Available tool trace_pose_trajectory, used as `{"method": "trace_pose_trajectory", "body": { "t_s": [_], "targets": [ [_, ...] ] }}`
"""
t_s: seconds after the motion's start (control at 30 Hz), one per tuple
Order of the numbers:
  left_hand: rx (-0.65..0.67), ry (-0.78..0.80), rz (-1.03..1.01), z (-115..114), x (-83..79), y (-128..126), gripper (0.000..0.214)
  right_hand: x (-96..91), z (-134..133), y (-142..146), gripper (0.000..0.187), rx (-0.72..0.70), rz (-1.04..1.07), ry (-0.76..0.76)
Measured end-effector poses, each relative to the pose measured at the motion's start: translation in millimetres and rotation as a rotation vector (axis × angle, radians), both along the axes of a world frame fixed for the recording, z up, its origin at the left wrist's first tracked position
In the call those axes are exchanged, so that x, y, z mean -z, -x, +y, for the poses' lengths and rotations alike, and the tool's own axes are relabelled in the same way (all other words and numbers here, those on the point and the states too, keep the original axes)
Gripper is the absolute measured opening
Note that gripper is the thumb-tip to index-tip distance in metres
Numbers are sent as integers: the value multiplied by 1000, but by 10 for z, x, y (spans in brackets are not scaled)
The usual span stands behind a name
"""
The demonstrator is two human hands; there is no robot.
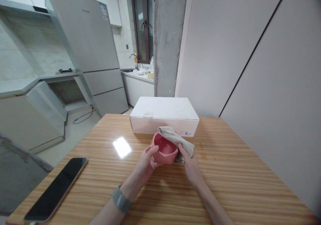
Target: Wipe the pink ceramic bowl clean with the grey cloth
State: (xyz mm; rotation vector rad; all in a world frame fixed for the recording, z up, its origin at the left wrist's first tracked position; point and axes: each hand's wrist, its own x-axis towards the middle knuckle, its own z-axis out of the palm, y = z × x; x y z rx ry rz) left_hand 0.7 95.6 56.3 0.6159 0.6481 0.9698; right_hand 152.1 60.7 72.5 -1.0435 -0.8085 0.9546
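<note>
A pink bowl [164,156] with an angular rim is tilted so that its inside faces me. My left hand [149,159] grips its left side, thumb over the rim and fingers underneath. In my right hand [188,158] is a folded grey-beige cloth [175,138], which lies over the bowl's right rim and hangs down its outer side. Part of the bowl's right wall is hidden behind the cloth. Both hands are held above the wooden table, in front of a white box.
The white cardboard box [164,108] stands at the table's far edge, just behind the bowl. A black phone [57,188] lies on the wooden table [238,185] at the left, a cable at its lower end. Beyond are a fridge [82,34] and a sink counter [139,83].
</note>
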Motion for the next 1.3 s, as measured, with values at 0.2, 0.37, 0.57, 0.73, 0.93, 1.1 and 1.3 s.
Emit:
{"method": "trace_pose_trajectory", "body": {
  "t_s": [0.2, 0.37, 0.57, 0.73, 0.93, 1.1, 1.3],
  "targets": [
    [78, -15, -28, -71, -69, -13, 45, -19, -5, -26, 41, 48, -8, 6],
    [168, 117, 48, -36, -13, -16, 44, 96, 98, -186, 36, 106, 43, 57],
    [291, 108, 108, -15, 22, 19, 52, 113, 114, -330, 36, 33, 155, 148],
    [378, 82, 66, -26, -1, 45, 48, 24, 60, -301, 34, -42, 164, 206],
    [188, 93, 113, -8, 50, 9, 41, 91, 110, -278, 39, 20, 105, 127],
    [100, 3, -23, -35, -15, -21, 46, 38, 34, -84, 39, 37, -6, 15],
    [98, -31, -69, -50, -20, -13, 46, 4, -2, 9, 39, 86, -51, -8]
  ]
}}
